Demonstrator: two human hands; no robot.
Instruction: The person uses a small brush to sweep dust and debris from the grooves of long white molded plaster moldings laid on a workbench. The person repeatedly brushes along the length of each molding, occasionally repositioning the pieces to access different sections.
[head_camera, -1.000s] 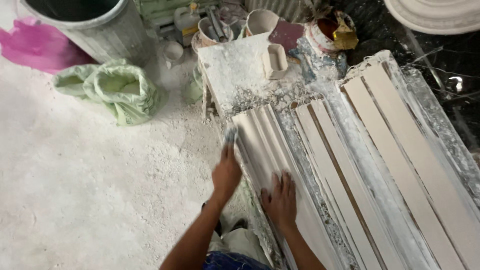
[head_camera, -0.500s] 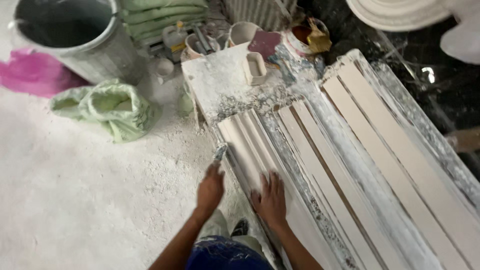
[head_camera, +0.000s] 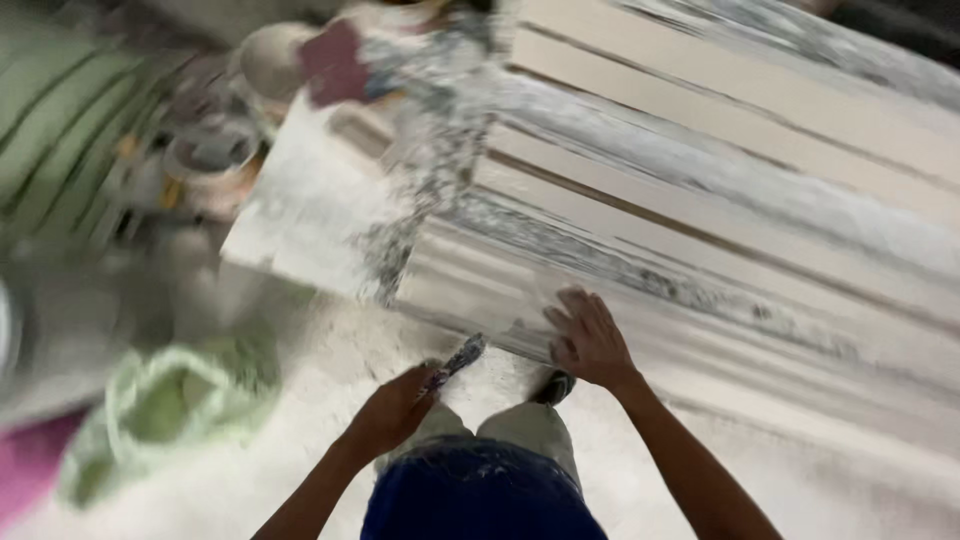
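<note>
We see the right hand (head_camera: 588, 340) spread flat, fingers open, resting on the near edge of a long white plaster moulding (head_camera: 560, 300), which lies beside further moulding strips (head_camera: 760, 170) running across the upper right. The left hand (head_camera: 392, 412) is closed around a small paint-spattered tool (head_camera: 458, 358) whose tip points toward that same edge, just beside it. A green sack (head_camera: 160, 410) sits on the powder-white floor (head_camera: 300, 460) at lower left. Blurred pots (head_camera: 215, 150) stand beyond a dusty white board (head_camera: 310, 210).
</note>
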